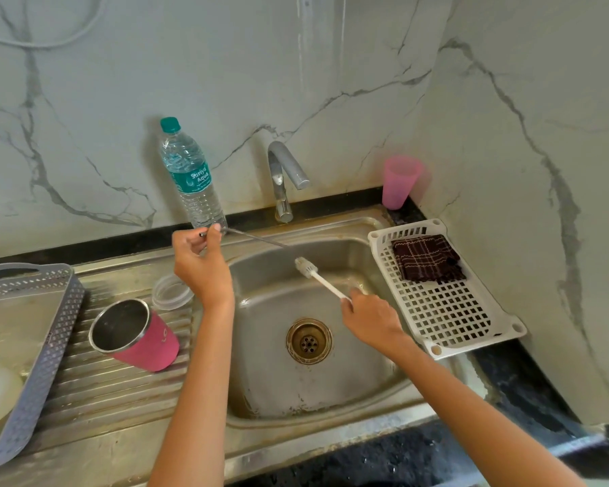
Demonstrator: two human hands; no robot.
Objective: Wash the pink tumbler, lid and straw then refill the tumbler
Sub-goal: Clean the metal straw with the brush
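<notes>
- Marble-look walls stand behind a steel sink (296, 388) set in a dark table.
- My left hand (201, 267) pinches one end of the thin metal straw (257, 239) between thumb and fingertip. The straw slants right over the basin.
- My right hand (370, 318) grips the white handle of a small brush (319, 277). Its bristles sit just below the straw's free end; I cannot tell if they touch.
- The pink tumbler (148, 342) stands open on the ribbed drainboard left of the basin, with the clear lid (171, 293) just behind it.
- Farther out I see a water bottle (190, 177), the tap (283, 170), a pink cup (398, 181), a white basket (447, 311) holding a dark checked cloth (428, 258), and a grey tray (46, 363).
</notes>
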